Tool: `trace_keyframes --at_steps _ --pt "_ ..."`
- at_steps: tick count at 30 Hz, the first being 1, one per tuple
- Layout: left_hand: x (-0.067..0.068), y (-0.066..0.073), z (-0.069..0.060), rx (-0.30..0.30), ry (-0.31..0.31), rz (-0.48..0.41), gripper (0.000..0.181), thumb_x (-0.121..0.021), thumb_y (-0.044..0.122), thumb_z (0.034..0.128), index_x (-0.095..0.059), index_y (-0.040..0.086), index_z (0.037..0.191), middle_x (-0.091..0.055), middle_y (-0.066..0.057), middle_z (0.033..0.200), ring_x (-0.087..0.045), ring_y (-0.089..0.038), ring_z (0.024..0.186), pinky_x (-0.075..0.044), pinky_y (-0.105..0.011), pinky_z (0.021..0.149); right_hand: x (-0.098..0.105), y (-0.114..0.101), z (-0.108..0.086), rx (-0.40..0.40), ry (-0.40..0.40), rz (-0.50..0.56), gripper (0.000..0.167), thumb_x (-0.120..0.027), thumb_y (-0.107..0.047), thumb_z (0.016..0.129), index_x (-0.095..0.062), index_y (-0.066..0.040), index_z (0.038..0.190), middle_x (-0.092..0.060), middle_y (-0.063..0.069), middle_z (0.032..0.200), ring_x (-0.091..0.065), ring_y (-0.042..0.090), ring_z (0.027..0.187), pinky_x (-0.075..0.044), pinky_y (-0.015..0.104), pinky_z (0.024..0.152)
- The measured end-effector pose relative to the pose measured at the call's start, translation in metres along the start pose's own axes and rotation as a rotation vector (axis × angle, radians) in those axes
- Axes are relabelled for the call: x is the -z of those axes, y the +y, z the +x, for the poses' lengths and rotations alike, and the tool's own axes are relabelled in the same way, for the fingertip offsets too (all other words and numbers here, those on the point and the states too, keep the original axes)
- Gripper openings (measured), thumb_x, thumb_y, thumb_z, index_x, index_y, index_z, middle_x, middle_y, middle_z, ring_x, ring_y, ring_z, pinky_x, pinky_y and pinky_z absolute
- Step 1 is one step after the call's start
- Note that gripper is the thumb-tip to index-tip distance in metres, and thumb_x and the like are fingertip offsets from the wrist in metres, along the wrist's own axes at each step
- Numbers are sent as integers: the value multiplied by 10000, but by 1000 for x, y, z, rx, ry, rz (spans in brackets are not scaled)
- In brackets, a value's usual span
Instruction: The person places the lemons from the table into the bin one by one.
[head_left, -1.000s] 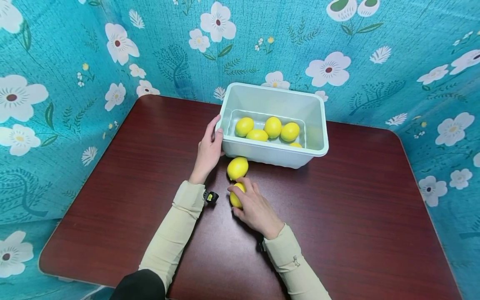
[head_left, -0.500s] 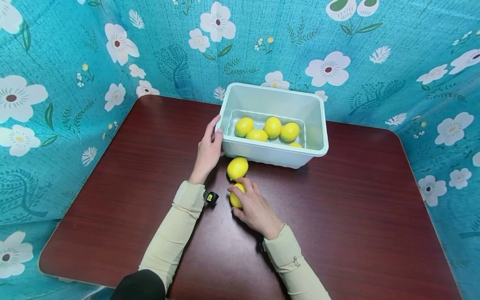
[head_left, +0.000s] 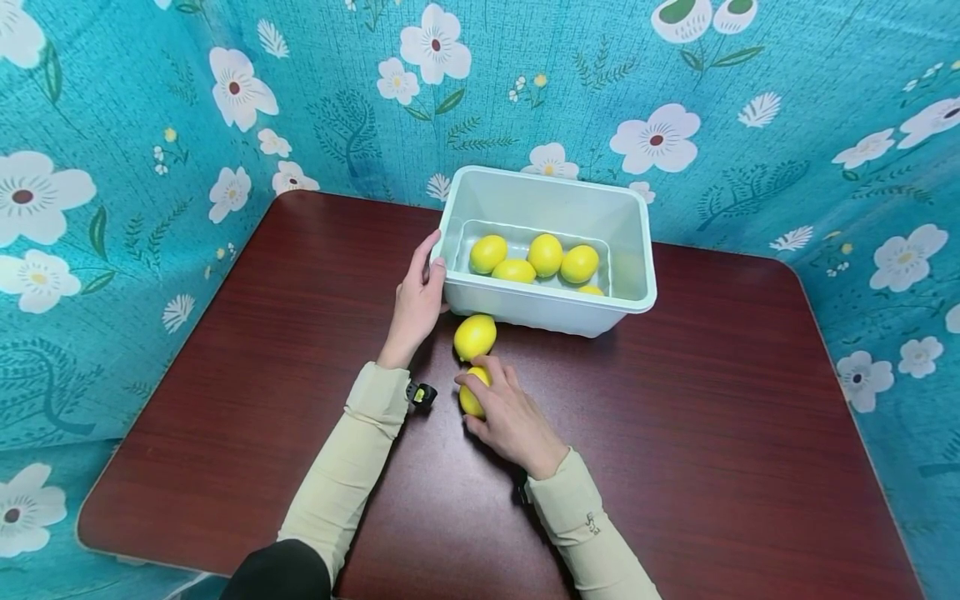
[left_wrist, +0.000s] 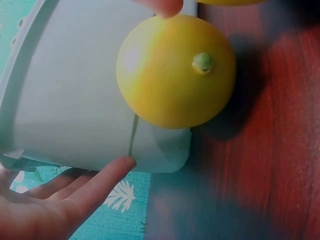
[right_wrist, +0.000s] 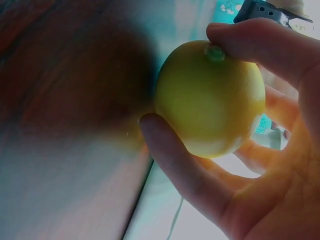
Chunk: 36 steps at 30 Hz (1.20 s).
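Note:
My right hand (head_left: pixel 517 421) holds a yellow lemon (head_left: pixel 472 394) low over the table, thumb on one side and fingertips on the other. The right wrist view shows this lemon (right_wrist: pixel 210 100) with its greenish stem nub by the thumb. Just beyond it a second lemon (head_left: pixel 476 336) lies at the front wall of a pale green plastic tub (head_left: pixel 536 293). My left hand (head_left: pixel 417 308) rests against the tub's left end, fingers extended, thumb near the rim; in the left wrist view a finger (left_wrist: pixel 107 182) touches its wall. Several lemons (head_left: pixel 546 254) lie inside.
The dark red-brown wooden table (head_left: pixel 712 400) has rounded corners. A turquoise floral cloth (head_left: pixel 525 83) hangs behind the tub and along both sides. A small black device (head_left: pixel 422 395) sits at the left wrist.

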<state>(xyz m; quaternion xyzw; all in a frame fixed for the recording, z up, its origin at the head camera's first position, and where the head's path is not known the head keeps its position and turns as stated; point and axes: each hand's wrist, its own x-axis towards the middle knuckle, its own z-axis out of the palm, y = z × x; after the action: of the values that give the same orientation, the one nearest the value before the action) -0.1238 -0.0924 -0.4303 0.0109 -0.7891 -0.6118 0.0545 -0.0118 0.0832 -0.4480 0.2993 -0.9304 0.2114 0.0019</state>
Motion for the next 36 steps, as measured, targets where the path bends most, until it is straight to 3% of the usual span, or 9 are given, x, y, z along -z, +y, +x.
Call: trace_keyframes --at_steps 36 --pt "0 2 -1 11 -3 -14 425 -395 457 1012 -313 546 1419 -446 2 1493 -603 -283 1122 -586 -472 776 5 1 2 30 38 9 506 -769 -145 761 -605 -160 1240 -468 118 1334 -493 307 1003 -528 388 707"
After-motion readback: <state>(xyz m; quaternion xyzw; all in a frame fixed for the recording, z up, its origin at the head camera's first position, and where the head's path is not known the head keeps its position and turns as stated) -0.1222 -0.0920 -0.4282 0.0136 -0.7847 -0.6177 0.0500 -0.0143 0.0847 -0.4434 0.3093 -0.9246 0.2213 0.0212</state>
